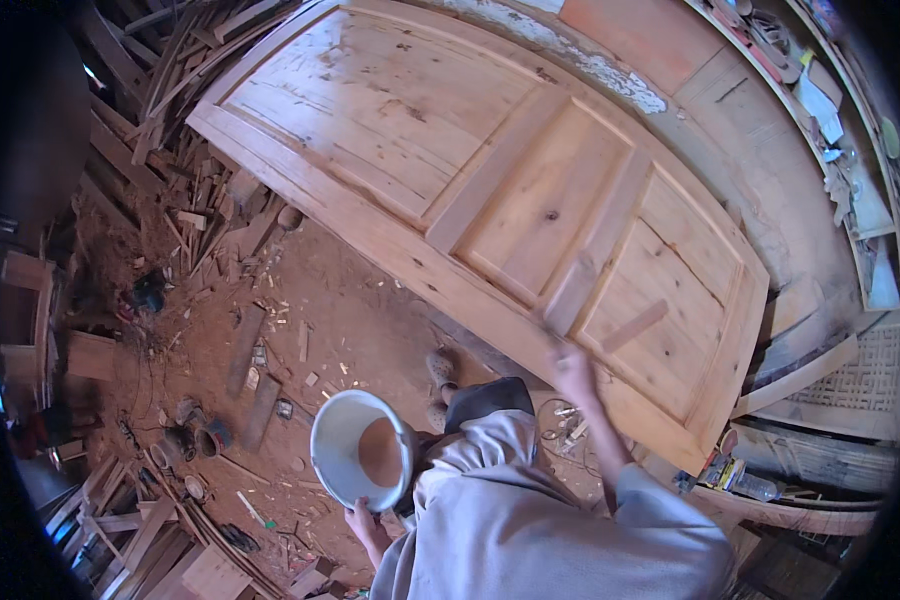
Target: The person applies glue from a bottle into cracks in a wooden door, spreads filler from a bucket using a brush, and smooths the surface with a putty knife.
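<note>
My left hand (363, 520) grips the rim of a pale grey-white bucket (335, 450), which is tilted and has some light brown stuff (380, 455) in its bottom. A large panelled wooden door (440, 285) lies raised above the ground in front of me. Over its near edge, toward the right end, is my right hand (572, 368), blurred by motion. Its fingers look closed, but what they hold, if anything, I cannot make out. Near that hand a short flat strip of wood (635, 326) rests on the door's right panel.
Wood offcuts (200, 200) are heaped at the left, with more boards (150, 540) at lower left. Cans (175, 445) and shavings lie on the brown dirt floor (320, 290). Shelves with bottles (820, 105) run along the right, and a woven panel (865, 370) sits beyond the door.
</note>
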Tool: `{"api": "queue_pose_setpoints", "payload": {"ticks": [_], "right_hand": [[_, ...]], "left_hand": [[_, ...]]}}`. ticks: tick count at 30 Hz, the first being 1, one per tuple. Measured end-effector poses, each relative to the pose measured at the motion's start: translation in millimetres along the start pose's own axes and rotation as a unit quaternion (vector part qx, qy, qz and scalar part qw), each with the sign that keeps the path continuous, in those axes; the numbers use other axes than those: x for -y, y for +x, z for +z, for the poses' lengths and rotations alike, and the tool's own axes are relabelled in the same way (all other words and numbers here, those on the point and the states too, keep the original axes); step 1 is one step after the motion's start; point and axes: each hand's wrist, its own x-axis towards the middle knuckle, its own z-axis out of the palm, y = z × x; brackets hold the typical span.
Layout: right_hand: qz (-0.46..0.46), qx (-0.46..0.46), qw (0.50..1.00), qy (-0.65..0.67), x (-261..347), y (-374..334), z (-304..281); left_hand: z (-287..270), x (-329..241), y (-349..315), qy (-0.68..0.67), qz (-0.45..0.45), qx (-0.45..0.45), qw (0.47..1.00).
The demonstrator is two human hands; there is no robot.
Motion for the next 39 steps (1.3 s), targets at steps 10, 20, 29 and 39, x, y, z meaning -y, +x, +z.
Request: {"api": "queue_pose_setpoints", "payload": {"ticks": [10,20,29,39], "right_hand": [[0.045,-0.158,0.969,-0.185,-134.5,51.3,-22.4],[0.120,-0.094,0.940,-0.306,-248.4,54.4,-34.8],[0.034,-0.073,0.921,-0.380,-175.0,135.4,39.0],[0.025,-0.030,0.929,-0.367,-153.1,130.2,77.6]], "left_hand": [[67.1,-5.1,181.0,-0.179,0.053,-0.257,0.948],[224.1,128.3,478.4,-0.064,0.036,-0.232,0.970],[394.2,229.9,625.4,-0.196,-0.070,-0.043,0.977],[324.5,200.8,575.1,-0.204,-0.124,-0.025,0.971]]}}
